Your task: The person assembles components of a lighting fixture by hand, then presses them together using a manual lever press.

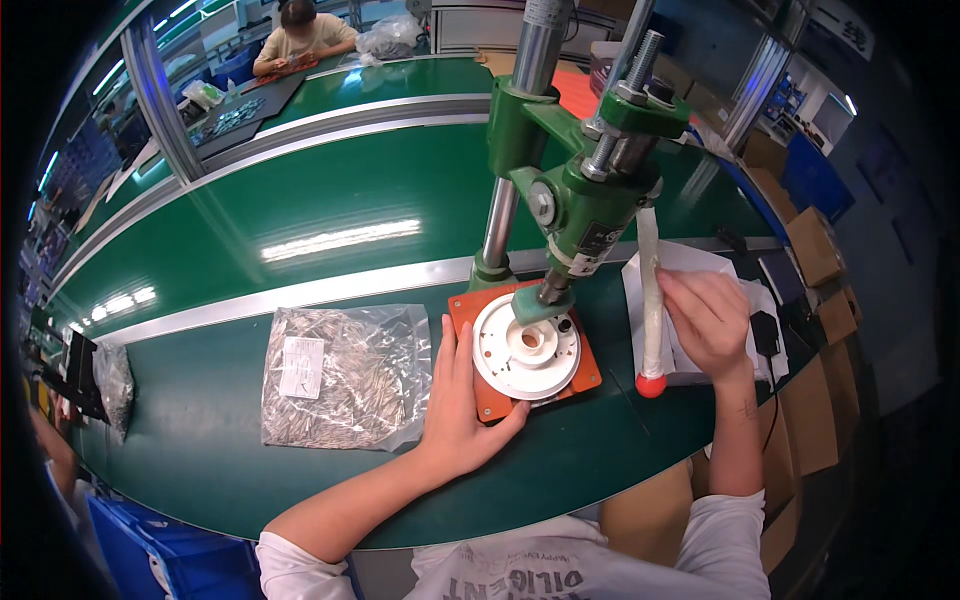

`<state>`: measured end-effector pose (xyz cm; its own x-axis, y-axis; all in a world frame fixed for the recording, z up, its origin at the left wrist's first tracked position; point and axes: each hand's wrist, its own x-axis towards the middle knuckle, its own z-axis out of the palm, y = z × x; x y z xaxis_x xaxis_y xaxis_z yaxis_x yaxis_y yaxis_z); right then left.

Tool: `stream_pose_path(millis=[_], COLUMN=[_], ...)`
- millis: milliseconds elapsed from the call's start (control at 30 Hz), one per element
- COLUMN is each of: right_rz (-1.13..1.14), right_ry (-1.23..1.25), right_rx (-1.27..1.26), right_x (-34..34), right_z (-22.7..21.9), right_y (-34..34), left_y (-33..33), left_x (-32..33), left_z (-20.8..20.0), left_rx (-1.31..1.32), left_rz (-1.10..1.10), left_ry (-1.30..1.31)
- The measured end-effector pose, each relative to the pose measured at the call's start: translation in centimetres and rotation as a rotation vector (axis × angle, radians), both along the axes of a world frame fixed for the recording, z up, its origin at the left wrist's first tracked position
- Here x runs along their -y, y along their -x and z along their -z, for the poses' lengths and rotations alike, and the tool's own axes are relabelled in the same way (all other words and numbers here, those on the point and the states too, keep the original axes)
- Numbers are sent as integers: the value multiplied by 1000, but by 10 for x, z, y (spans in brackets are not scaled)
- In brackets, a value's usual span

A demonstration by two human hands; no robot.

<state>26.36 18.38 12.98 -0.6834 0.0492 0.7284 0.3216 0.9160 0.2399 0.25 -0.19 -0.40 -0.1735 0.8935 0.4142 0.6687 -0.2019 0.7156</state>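
A green hand-operated press (585, 215) stands in front of me, its ram lowered over a round white plastic disc (497, 374). The disc has a raised ring in its middle and small holes around it. It rests on an orange square base plate (490, 409). My left hand (462, 420) lies around the plate's near left corner, fingers stretched along the left edge and thumb apart along the near edge. My right hand (712, 318) has its fingers closed on the upper part of the press lever (651, 320), a pale wrapped bar ending in a red ball knob.
A clear bag of thin metal pins (345, 380) lies left of the press. White paper or a box (690, 262) and a black adapter (765, 332) are at the right. Cardboard boxes (805, 410) line the right side. Another person (303, 42) works across the bench.
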Motion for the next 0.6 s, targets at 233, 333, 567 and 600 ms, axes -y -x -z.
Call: stream_pose_path(millis=[233, 333, 567, 600], right_rz=[298, 443, 743, 688], right_ry=[783, 571, 308, 359], right_rx=[-43, 7, 3, -14], right_x=[89, 100, 104, 101], right_z=[5, 26, 77, 78], right_y=[-3, 9, 44, 40], left_y=[3, 3, 2, 3], left_x=[3, 4, 0, 1], left_z=[-1, -3, -1, -1], left_rx=[51, 166, 76, 89], left_rz=[12, 69, 63, 64], left_ry=[16, 2, -31, -26])
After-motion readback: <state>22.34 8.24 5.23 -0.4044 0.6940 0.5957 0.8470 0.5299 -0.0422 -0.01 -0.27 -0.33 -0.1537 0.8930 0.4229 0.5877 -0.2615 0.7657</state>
